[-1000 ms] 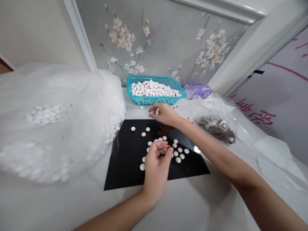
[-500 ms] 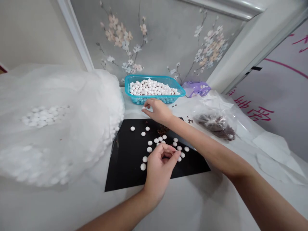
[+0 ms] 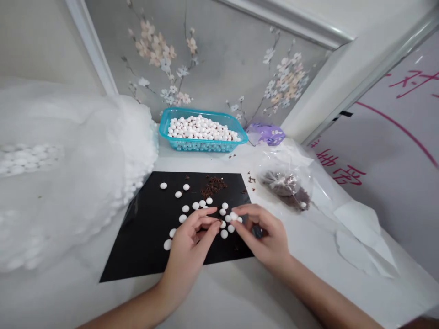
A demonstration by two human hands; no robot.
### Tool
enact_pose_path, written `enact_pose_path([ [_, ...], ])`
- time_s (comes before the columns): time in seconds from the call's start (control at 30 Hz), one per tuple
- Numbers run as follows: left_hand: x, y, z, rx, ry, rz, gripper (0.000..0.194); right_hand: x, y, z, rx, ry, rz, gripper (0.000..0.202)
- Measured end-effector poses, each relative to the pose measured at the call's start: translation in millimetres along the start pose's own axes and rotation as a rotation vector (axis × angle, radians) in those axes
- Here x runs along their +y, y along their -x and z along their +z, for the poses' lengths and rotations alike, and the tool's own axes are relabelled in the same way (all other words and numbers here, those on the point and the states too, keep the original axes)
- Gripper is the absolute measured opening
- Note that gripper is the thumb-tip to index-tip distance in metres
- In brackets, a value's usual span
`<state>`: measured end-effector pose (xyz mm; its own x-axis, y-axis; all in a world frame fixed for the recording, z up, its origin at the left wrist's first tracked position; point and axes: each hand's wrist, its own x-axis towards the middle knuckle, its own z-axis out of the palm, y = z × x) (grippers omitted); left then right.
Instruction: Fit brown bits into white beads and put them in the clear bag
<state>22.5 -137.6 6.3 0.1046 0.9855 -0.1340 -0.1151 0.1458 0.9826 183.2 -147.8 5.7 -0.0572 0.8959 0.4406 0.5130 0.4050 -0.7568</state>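
Note:
My left hand (image 3: 192,240) is over the black sheet (image 3: 137,256), thumb and forefinger closed on a small dark brown piece (image 3: 220,222). Just to its right, my right hand (image 3: 269,233) pinches a white ball (image 3: 234,215) between thumb and forefinger. The two sets of fingertips are close together but apart. Several loose white balls (image 3: 224,234) lie on the sheet beneath and between the hands. Others are spread on the left part of the sheet. A small heap of dark brown bits (image 3: 214,186) is beyond my left hand.
A blue plastic tub (image 3: 206,145) full of white balls stands at the back. At left bulges a large translucent bag (image 3: 103,151) of white balls. Right of the sheet are a clear bag (image 3: 286,185) of brown bits, a purple packet (image 3: 269,134) and crumpled white paper (image 3: 365,237).
My right hand has come back from the front of the blue tub to beside my left hand, carrying a white ball. The whole view has shifted, and the brown heap is now uncovered.

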Motion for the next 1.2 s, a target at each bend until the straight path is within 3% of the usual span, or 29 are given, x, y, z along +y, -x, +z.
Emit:
enact_pose_path([
  [0.13,-1.1,0.0,0.1,0.025,0.014,-0.012,0.02,-3.3,8.1,4.0,-0.018,-0.044,-0.114,0.023],
  [0.33,-6.8,3.8,0.7,0.086,0.0,0.038,0.011,-1.4,18.2,6.3,-0.041,-0.115,-0.002,0.029],
  [0.5,-4.8,4.8,3.3,0.119,-0.057,0.08,0.008,0.8,22.6,5.5,-0.038,-0.164,-0.005,0.029],
  [0.83,-1.4,11.9,1.9,0.004,-0.189,0.071,0.006,0.4,20.5,2.9,-0.042,-0.143,-0.045,0.029],
  [1.2,-5.3,11.8,2.5,0.003,-0.148,0.055,0.016,2.6,21.1,4.2,-0.054,-0.15,-0.061,0.026],
])
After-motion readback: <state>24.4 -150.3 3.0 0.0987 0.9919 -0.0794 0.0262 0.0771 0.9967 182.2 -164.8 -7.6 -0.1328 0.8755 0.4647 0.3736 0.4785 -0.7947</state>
